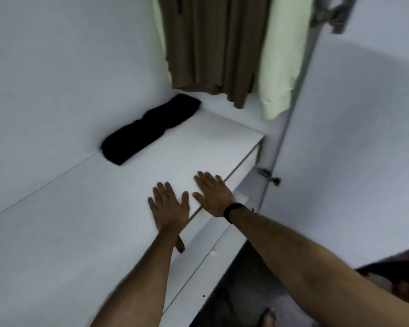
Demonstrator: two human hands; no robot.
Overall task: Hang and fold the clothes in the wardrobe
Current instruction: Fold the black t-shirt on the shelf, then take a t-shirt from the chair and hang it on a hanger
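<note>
Now both palms flat: left hand (169,206), right hand (211,195) on shelf (80,220).

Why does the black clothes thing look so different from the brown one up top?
The black garment is folded into a long bundle and lies flat on the white shelf; the brown garment hangs down unfolded above it. The black one sits by the back wall, while the brown one hangs between two pale garments. Both are dark clothes inside the wardrobe, and neither hand touches them.
</note>
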